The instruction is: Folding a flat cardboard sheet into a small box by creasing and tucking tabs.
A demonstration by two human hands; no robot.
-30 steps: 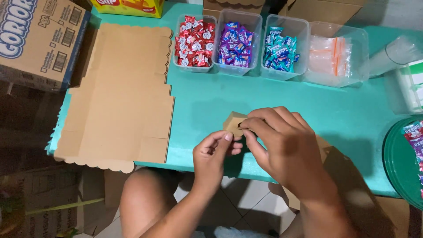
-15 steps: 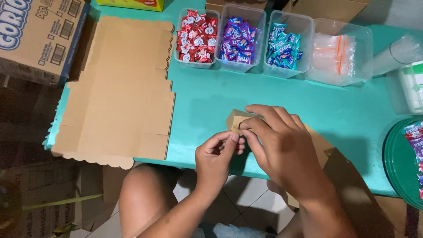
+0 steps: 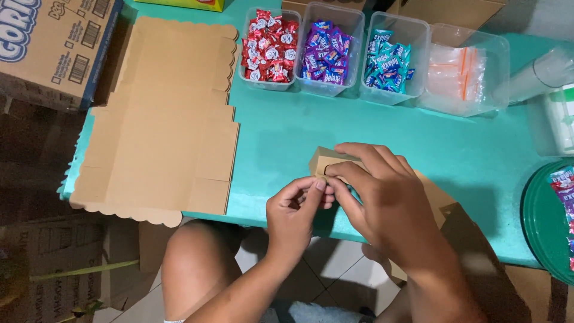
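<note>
This looks like a home packing spot for small party favours or sweets. A turquoise bench [image 3: 287, 149] stands over a tiled floor [image 3: 335, 281], with a bare knee [image 3: 197, 269] tucked under it. Along its far edge sit clear tubs of red sweets [image 3: 269, 45], purple sweets [image 3: 326, 51] and teal sweets [image 3: 388, 57], plus small zip bags [image 3: 457, 72]. Flat cardboard sheets [image 3: 167, 119] and shipping cartons [image 3: 48, 42] lie around.

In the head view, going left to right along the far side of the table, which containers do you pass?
Tub of red candies → tub of purple candies → tub of teal candies → tub of clear zip bags.
</note>
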